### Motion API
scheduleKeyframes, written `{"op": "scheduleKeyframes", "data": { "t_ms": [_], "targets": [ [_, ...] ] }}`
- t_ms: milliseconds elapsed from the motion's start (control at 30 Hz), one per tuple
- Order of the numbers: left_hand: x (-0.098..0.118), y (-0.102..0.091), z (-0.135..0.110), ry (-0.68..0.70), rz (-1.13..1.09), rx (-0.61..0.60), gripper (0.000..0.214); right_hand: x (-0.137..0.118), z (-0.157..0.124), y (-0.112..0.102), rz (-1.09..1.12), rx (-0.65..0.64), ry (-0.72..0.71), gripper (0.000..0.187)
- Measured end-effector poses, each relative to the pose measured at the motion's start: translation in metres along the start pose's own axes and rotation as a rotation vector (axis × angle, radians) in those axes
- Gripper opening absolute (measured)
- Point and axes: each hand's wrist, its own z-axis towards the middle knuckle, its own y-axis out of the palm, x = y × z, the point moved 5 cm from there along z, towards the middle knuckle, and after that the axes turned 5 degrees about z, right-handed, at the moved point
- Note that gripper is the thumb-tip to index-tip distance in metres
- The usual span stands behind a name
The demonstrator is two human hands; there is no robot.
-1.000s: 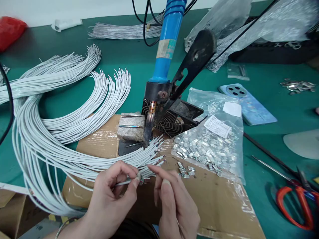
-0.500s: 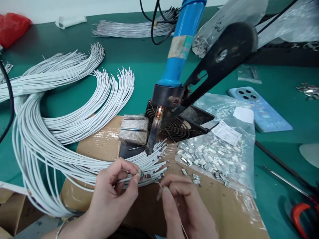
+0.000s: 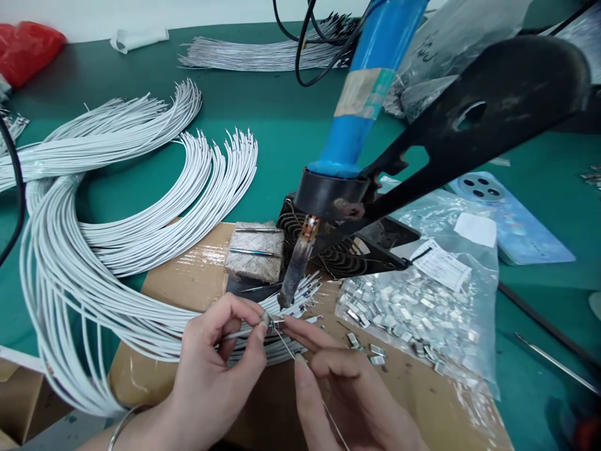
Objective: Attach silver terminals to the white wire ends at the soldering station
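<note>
My left hand (image 3: pixel 220 369) pinches a white cable at its end, where a small metal connector (image 3: pixel 277 324) pokes out past the fingertips. Between the thumb and fingers of my right hand (image 3: pixel 350 385) runs a thin solder wire (image 3: pixel 335 429), its far end reaching the connector. Just above my fingertips, the dark tip (image 3: pixel 292 282) of a blue-handled soldering iron (image 3: pixel 347 125) points down, held in a black metal stand (image 3: pixel 474 119). Many more white cables (image 3: pixel 141 313) lie in a curved bundle under and behind my left hand.
A plastic bag (image 3: pixel 483 338) of small metal shells lies right of my hands, with several loose shells (image 3: pixel 377 351) beside it. Behind are a wrapped block (image 3: pixel 256 266) and a black fan (image 3: pixel 328 257). A blue phone (image 3: pixel 530 225) and a screwdriver-like rod (image 3: pixel 554 360) lie right.
My right hand has moved left and up, bringing the solder wire to the connector in my left hand. The view has shifted slightly, and the iron and stand appear nearer.
</note>
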Motion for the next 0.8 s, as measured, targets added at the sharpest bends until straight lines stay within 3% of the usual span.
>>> {"op": "scheduleKeyframes", "data": {
  "t_ms": [800],
  "targets": [
    [0.023,0.005,0.024,-0.079,-0.033,-0.032,0.011,-0.002,0.021,0.003,0.184,0.026,0.145,0.020]
  ]
}}
